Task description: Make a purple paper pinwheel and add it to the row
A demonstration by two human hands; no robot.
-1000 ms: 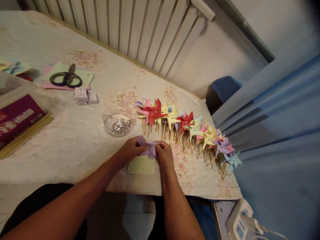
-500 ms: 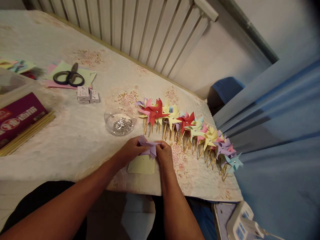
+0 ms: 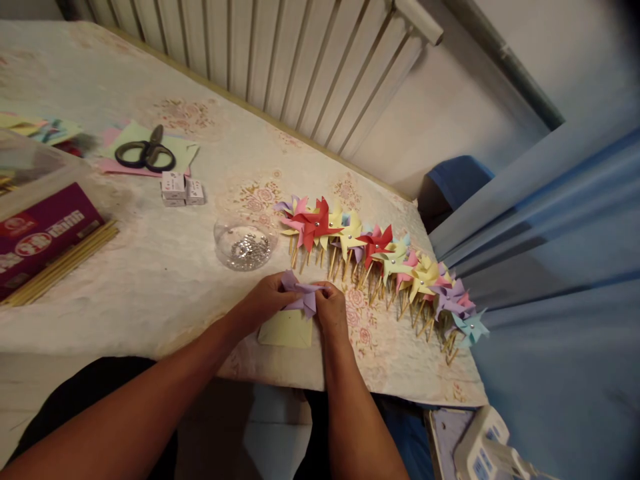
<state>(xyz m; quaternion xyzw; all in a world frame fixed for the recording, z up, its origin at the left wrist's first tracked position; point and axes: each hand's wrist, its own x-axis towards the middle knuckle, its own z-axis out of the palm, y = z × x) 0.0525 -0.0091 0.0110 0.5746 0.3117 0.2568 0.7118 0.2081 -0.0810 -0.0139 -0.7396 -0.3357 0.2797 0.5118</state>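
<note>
A purple paper pinwheel [image 3: 303, 297] is held up between my two hands, its blades folded inward. My left hand [image 3: 273, 293] pinches it from the left, thumb and fingers closed on the paper. From the right, my right hand [image 3: 331, 308] grips its other side with bent fingers; whether a pin is among them is too small to tell. Beneath lies a pale yellow paper square [image 3: 286, 331] on the tablecloth. Just beyond my hands stands a clear round dish [image 3: 245, 248] of shiny silver pins or fasteners.
Finished pinwheels [image 3: 373, 245] on sticks lie in a row at right. Scissors [image 3: 146, 155] rest on coloured paper [image 3: 187, 150], beside small white boxes [image 3: 183, 190]. At far left are a purple box [image 3: 45, 233] and wooden sticks [image 3: 65, 263]. A power strip [image 3: 483, 443] sits below the table's right corner.
The view has shifted slightly, so the table things appear a little farther right. Both hands keep the purple pinwheel in almost the same pose.
</note>
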